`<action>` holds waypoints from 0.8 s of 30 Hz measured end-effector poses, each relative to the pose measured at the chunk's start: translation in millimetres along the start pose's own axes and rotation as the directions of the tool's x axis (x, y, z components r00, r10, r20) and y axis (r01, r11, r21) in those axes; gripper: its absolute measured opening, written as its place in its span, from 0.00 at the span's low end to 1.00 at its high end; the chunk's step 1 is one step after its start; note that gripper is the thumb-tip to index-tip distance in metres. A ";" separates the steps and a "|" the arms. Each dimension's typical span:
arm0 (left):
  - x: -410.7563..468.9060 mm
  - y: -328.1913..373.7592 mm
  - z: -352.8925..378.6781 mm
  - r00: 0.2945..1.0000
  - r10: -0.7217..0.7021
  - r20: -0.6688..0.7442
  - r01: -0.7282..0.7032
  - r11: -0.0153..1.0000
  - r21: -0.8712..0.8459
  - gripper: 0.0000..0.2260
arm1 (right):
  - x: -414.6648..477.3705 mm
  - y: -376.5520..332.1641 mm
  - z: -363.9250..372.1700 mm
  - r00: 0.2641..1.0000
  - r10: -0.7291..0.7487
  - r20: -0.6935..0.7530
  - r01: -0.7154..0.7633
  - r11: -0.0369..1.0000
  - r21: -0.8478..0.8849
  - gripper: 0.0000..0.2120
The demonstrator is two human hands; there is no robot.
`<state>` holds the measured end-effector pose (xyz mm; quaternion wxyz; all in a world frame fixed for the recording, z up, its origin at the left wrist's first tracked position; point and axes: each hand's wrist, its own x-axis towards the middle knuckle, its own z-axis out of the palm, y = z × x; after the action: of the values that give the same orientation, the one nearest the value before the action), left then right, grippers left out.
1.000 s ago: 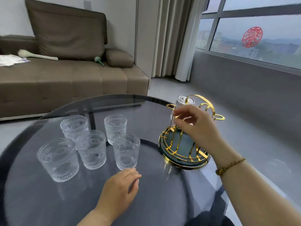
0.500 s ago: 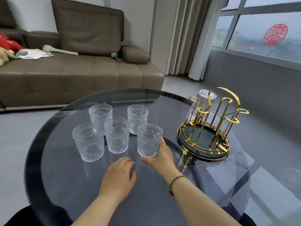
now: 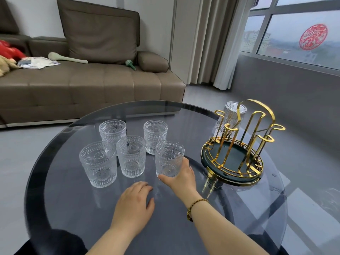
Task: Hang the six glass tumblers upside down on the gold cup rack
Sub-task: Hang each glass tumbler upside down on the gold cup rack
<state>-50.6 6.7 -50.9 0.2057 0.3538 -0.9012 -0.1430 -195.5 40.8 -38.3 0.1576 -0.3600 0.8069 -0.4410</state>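
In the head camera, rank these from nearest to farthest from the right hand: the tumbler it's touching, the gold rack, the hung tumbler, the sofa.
1. Tumbler at the right hand: the front right tumbler, in its fingers.
2. Gold rack, to its right.
3. Hung tumbler, on the rack's far side.
4. Sofa, beyond the table.

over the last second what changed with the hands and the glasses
The right hand left the gold rack, swung back to the group and closed around the nearest tumbler, which stands upright on the table. The left hand stayed flat on the glass; one tumbler stays inverted on the rack, the other four unmoved.
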 end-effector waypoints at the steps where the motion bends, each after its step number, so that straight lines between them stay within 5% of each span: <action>1: -0.4 -1.5 2.1 1.000 -0.029 0.011 0.029 0.999 -0.035 0.15 | -1.6 0.8 -1.1 1.000 0.002 0.018 -0.002 1.000 0.026 0.36; 4: 2.5 3.4 -2.1 0.988 -0.150 -0.038 0.133 0.951 -0.278 0.19 | -9.3 3.0 -8.7 0.999 -0.007 0.049 0.002 0.994 0.113 0.35; 8: 25.0 36.1 -23.5 0.975 -0.222 0.009 0.171 0.724 -0.668 0.34 | -20.7 0.4 -24.9 0.998 -0.050 0.031 0.045 0.986 0.163 0.29; 12: 53.4 67.5 -39.3 0.982 -0.176 0.071 0.168 0.632 -0.757 0.45 | -29.5 0.7 -42.9 0.992 -0.128 -0.002 0.126 0.977 0.172 0.31; 17: 64.5 96.8 -41.9 0.987 -0.141 0.082 0.148 0.566 -0.811 0.44 | -33.4 1.8 -72.9 0.987 -0.154 -0.051 0.161 0.962 0.223 0.35; 21: 73.9 112.9 -50.8 0.978 -0.130 0.163 0.198 0.333 -0.922 0.46 | -34.7 0.4 -106.9 0.976 -0.202 -0.075 0.216 0.906 0.364 0.36; 24: 78.8 122.0 -50.6 0.970 -0.074 0.233 0.242 0.172 -0.955 0.59 | -32.1 -4.6 -136.3 0.974 -0.220 -0.057 0.223 0.873 0.435 0.32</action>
<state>-149.8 32.6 63.9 0.3069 0.2231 -0.5734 -0.7261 -249.2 143.9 40.0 0.1808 -0.4040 0.6409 -0.6272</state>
